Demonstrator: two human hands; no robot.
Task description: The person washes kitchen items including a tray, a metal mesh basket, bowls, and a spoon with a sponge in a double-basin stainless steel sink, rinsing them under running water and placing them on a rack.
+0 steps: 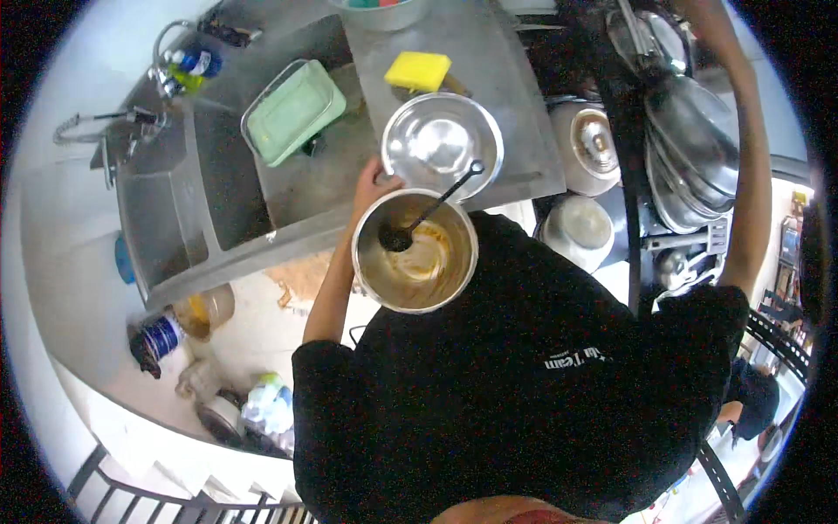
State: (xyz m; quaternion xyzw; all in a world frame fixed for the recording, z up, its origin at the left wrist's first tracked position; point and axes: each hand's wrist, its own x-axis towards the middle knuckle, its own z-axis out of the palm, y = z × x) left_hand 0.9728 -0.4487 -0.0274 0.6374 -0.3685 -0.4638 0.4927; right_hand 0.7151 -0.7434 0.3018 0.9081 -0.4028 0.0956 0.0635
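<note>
My left hand (pixel 374 185) is closed at the far left rim of a deep steel pot (pixel 468 253), its fingers partly hidden. The pot is in front of my body, with brownish-yellow residue smeared inside. A black ladle (pixel 432 206) leans in it, its handle crossing the rim. Just beyond, a shiny steel bowl (pixel 419 140) sits on the steel counter, close to my left fingers. At the upper right, my right arm stretches up to a rack of steel pans, and my right hand (pixel 705 22) is cut off by the picture's edge. Its fingers cannot be made out.
A yellow sponge (pixel 417 71) lies behind the bowl. A pale green container (pixel 295 113) rests at the sink (pixel 188 236), left of the counter. Steel basins (pixel 694 131) crowd the rack at right, beside lidded pots (pixel 594 144). Buckets (pixel 205 313) stand on the floor at left.
</note>
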